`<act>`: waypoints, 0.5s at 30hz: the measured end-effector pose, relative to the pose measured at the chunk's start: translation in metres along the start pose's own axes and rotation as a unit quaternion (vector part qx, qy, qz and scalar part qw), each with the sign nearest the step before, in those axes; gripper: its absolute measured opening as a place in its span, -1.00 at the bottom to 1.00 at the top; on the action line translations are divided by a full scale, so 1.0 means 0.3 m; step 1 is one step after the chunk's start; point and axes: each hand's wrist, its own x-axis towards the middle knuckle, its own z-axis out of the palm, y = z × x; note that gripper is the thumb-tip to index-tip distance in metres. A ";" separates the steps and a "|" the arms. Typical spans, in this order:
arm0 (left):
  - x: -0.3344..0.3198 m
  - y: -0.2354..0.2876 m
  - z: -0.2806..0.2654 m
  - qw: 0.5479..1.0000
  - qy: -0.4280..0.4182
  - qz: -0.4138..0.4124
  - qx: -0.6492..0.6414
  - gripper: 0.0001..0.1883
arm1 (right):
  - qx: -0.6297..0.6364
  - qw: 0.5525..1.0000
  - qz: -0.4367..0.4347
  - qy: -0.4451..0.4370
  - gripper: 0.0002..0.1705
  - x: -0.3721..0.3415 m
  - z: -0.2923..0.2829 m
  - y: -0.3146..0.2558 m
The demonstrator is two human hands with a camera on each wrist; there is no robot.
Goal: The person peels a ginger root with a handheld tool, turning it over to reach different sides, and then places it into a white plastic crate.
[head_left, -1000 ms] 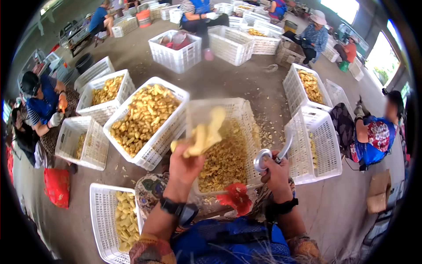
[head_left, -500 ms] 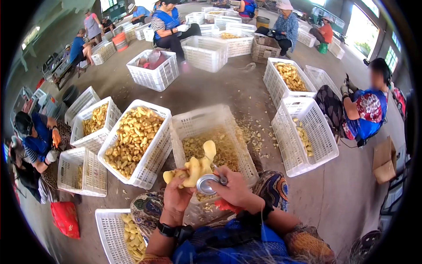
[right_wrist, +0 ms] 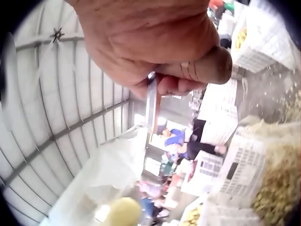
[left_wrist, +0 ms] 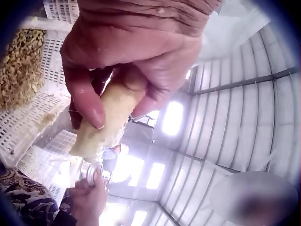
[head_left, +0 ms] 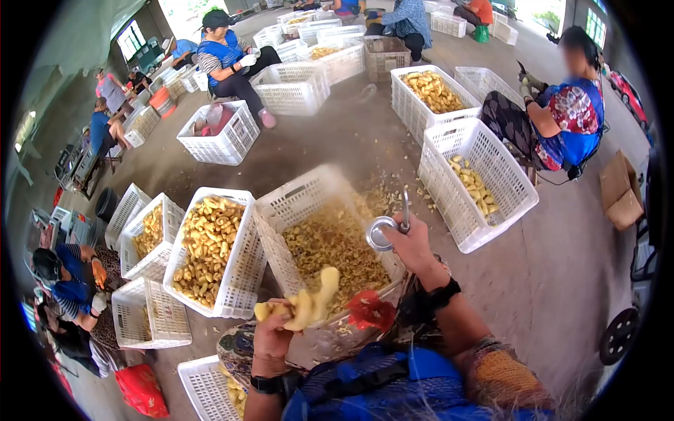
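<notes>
1. The left hand is at the lower centre of the head view, its forearm rising from the bottom edge and the palm side turned partly up. A dark band circles that wrist.
2. Its thumb and fingers are curled round one end of a piece of ginger; in the left wrist view they grip it from above.
3. The right hand is right of centre and higher in the head view, its forearm slanting up and left from the lower right. A black band is on this wrist.
4. Its fingers are clenched round a metal tool, with the round, shiny part facing left and a thin curved part pointing up. Tool and ginger are apart in the head view.
5. The ginger is just below the centre of the head view, in front of the near end of a white crate. It is pale yellow, knobbly and branched, with one rounded lobe standing up at its right side. In the left wrist view its surface is smooth in the middle and rough, with frayed bits, along one edge.
6. That crate holds yellow-brown scraps. A crumpled red item lies at its near right corner.
7. Left of it, a white crate of ginger is heaped with darker yellow pieces; at the upper right, another crate holds paler ones.
</notes>
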 end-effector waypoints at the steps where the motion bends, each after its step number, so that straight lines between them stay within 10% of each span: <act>1: -0.013 0.005 0.017 0.999 0.025 0.009 -0.030 -0.64 | 0.101 0.994 0.049 0.016 -0.76 -0.023 -0.002 -0.031; 5: 0.015 -0.002 0.048 0.998 0.016 -0.010 -0.054 -0.73 | -0.024 0.988 -0.140 -0.067 -0.77 -0.134 0.119 -0.001; 15: 0.015 -0.018 0.046 0.998 0.011 -0.063 -0.002 -0.75 | -0.086 0.927 -0.246 -0.268 -0.74 -0.146 0.128 -0.058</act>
